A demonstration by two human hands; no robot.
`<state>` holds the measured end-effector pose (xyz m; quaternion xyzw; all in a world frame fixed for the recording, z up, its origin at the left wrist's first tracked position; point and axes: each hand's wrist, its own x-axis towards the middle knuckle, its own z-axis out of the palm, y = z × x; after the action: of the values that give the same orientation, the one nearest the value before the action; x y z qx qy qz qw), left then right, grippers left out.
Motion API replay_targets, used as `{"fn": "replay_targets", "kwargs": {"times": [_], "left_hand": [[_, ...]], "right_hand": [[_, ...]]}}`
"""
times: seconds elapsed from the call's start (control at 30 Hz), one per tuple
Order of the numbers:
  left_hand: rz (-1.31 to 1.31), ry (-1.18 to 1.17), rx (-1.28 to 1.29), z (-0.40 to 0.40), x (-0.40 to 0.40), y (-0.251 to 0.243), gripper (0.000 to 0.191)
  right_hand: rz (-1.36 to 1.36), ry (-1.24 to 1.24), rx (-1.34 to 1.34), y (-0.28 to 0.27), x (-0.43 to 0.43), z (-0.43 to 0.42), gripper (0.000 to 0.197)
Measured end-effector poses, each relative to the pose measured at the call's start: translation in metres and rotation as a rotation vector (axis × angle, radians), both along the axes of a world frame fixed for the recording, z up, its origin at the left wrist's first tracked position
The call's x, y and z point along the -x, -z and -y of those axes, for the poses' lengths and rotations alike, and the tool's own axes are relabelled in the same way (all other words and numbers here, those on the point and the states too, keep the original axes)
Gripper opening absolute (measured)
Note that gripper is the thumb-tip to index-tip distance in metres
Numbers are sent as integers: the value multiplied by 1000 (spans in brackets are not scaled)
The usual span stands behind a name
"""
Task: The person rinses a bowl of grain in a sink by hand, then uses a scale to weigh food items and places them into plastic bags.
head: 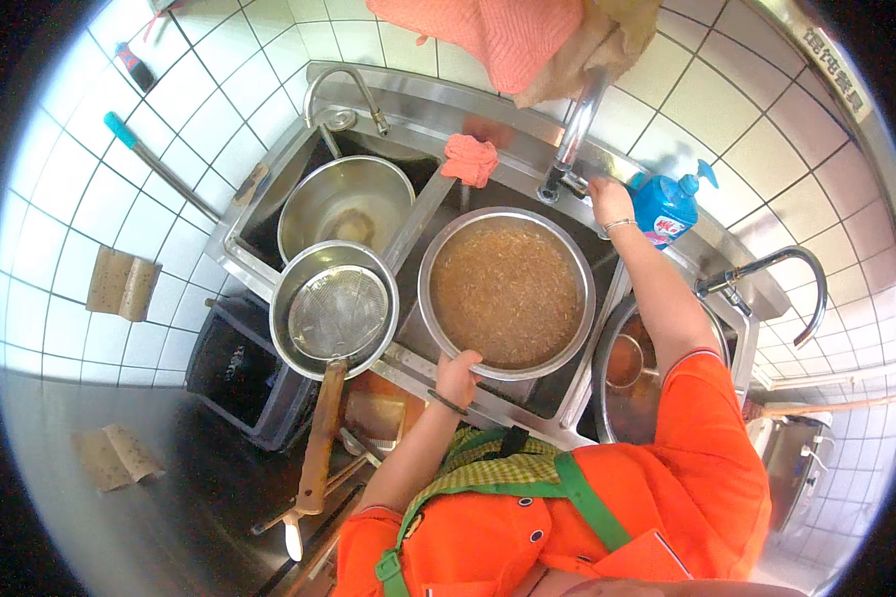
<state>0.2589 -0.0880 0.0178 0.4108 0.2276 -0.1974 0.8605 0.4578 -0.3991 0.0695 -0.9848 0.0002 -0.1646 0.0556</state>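
A large stainless steel basin filled with brownish liquid and many small pale pieces sits in the middle sink. My left hand grips the basin's near rim, fingers at its lower left edge. My right hand is closed on the lever of the middle faucet, behind and right of the basin. A blue pump bottle of detergent stands just right of that hand. Left of the basin, a wire-mesh strainer with a wooden handle rests in a steel pot.
Another steel basin lies in the left sink, below a curved faucet. A pink cloth hangs on the sink divider. In the right sink stands a large pot with reddish contents. A black bin is at lower left.
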Motion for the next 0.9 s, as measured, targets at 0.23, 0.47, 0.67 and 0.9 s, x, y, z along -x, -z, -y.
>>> {"fn": "replay_targets", "kwargs": {"times": [0.23,0.47,0.67,0.9], "left_hand": [[-43,-77,12,2,-1,-5,15],[-117,-43,-5,-4,6,-24,40],[-73,-110,-45,-4,17,-25,13],[-177,-27,-39,-12,17,-3,22]], "right_hand": [[9,58,-392,10,14,15,19],[192,178,-590,5,-13,-9,23],[5,487,-532,43,-62,64,35],[112,748,-711,36,-41,29,29]]}}
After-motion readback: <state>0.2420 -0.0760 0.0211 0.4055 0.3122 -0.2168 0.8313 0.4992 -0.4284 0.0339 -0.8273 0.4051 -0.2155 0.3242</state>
